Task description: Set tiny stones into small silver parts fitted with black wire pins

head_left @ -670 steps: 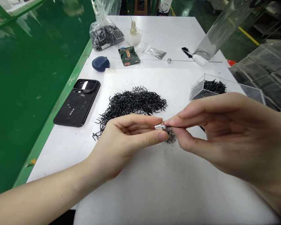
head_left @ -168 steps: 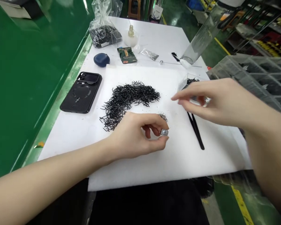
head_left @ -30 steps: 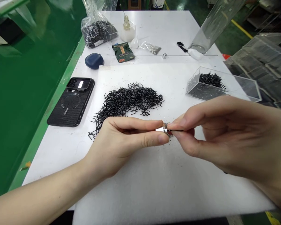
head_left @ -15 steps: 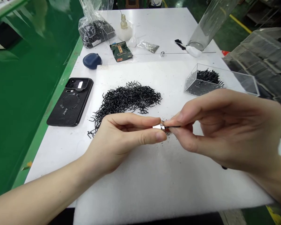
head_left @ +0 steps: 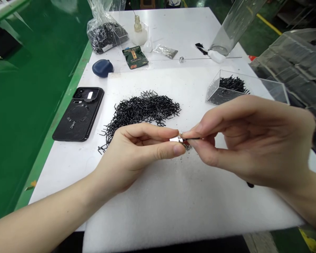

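Note:
Between the thumb and fingers of my left hand [head_left: 137, 151] is a small silvery metal fitting [head_left: 176, 139], roughly cylindrical. My right hand [head_left: 252, 140] pinches a thin black bent wire piece [head_left: 192, 138], whose near end meets the right end of the fitting. Whether the wire goes inside it I cannot tell. Behind my left hand lies a loose heap of black bent wire pieces [head_left: 144, 109] on a white foam sheet [head_left: 158, 211]. Tiny dark crumbs are scattered on the foam below my fingertips.
A clear box [head_left: 213, 93] of black pieces stands behind my right hand. On the left lie a black phone [head_left: 79, 114] and a dark blue case [head_left: 102, 67]. Farther back are a green packet [head_left: 135, 57], a plastic bag [head_left: 105, 37], a small bottle [head_left: 140, 33] and a clear cylinder [head_left: 231, 31].
Both hands keep the fitting and wire end to end. In the picture they sit slightly higher and to the left, while the whole view has shifted a little.

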### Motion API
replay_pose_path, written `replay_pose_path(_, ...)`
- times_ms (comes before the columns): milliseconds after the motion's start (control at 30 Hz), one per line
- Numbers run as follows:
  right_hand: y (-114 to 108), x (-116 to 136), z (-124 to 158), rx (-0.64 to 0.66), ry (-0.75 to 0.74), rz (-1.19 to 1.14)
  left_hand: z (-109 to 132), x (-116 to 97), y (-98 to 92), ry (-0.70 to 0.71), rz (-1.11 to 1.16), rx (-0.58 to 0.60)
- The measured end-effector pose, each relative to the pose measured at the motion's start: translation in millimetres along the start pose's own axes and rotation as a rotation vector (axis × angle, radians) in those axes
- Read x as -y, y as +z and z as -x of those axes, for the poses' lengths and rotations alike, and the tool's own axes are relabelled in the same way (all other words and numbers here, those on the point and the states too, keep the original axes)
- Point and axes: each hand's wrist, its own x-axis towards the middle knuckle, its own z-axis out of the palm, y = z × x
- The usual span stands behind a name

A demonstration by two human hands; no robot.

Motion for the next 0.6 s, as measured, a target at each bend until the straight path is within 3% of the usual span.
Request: replay_pose_path(600, -2.0, -3.9, 0.7, 0.018, 0.019, -0.049, 1.1, 2.6, 0.9, 0.023, 0.016, 0.010)
